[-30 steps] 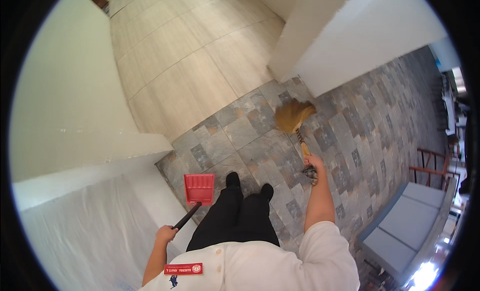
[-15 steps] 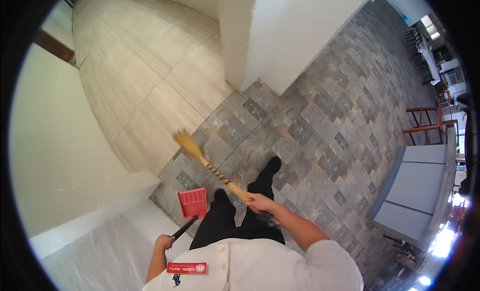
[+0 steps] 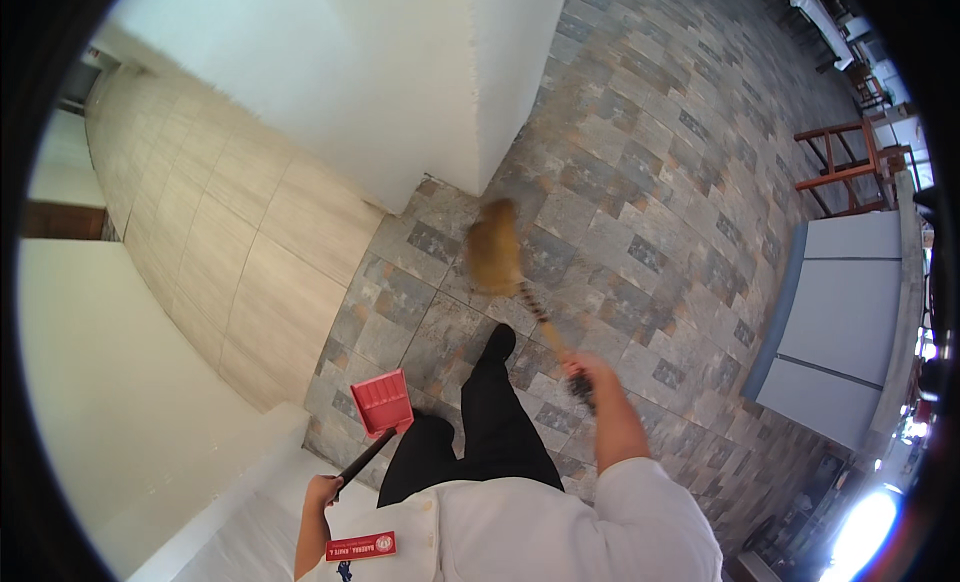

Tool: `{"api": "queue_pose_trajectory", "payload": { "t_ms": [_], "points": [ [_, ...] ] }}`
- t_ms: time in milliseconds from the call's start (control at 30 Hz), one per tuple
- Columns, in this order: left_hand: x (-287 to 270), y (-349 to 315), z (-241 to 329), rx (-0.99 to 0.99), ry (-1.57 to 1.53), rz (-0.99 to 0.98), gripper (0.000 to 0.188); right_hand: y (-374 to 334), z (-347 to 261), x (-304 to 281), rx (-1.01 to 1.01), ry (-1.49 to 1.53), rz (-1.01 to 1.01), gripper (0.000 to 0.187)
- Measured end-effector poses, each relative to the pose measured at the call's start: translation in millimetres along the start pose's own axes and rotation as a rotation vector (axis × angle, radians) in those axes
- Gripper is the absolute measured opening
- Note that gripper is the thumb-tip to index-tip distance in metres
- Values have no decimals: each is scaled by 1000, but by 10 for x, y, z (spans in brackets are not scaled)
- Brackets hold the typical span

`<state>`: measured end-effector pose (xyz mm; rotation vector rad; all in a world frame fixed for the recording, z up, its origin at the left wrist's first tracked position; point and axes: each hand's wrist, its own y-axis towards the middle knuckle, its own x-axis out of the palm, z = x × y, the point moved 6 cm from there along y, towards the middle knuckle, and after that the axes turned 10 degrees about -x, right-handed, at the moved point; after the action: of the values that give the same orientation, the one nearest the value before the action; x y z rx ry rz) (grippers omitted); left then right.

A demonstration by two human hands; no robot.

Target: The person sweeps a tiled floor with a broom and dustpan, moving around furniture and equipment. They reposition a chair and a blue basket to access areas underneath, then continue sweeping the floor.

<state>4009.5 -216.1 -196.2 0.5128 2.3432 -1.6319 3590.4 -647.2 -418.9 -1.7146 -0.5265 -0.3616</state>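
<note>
My right hand point(image 3: 590, 370) is closed around the handle of a soft straw broom point(image 3: 495, 250). Its yellow-brown bristles, smeared by motion, are over the grey patterned tiles ahead of my feet, close to the corner of a white wall. At the lower left, my left hand point(image 3: 322, 490) grips the black handle of a red dustpan point(image 3: 381, 401). The pan is held beside my left leg, its tray facing up; I cannot tell whether it touches the floor. No debris can be made out in the tray.
A white wall corner point(image 3: 420, 112) juts out ahead. Beige planked flooring point(image 3: 240, 232) lies to the left, beside a low pale wall point(image 3: 130, 372). Over on the right are a grey-panelled counter point(image 3: 835, 312) and a wooden high chair point(image 3: 845, 167); a long table point(image 3: 820, 22) stands farther off.
The broom head has swung to the right, from the edge of the beige floor onto the grey tiles, and my right hand has moved right with it. The dustpan stays by my left leg.
</note>
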Motion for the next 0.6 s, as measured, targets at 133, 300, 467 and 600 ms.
{"api": "queue_pose_trajectory", "payload": {
  "t_ms": [133,300,467,600],
  "points": [
    [-138,-319,786,71,139,87,28,-249,-1630,-1061,-198,-1207,460,20],
    [-229,-609,1685,244,333,205,30,-842,-2285,-1310,-489,-754,627,25],
    [-325,-809,2662,374,411,264,32,-2211,-1424,-1054,-557,-603,700,58],
    [-244,-908,3423,437,563,261,34,-3059,133,-720,-302,-460,686,59]
  ]
}}
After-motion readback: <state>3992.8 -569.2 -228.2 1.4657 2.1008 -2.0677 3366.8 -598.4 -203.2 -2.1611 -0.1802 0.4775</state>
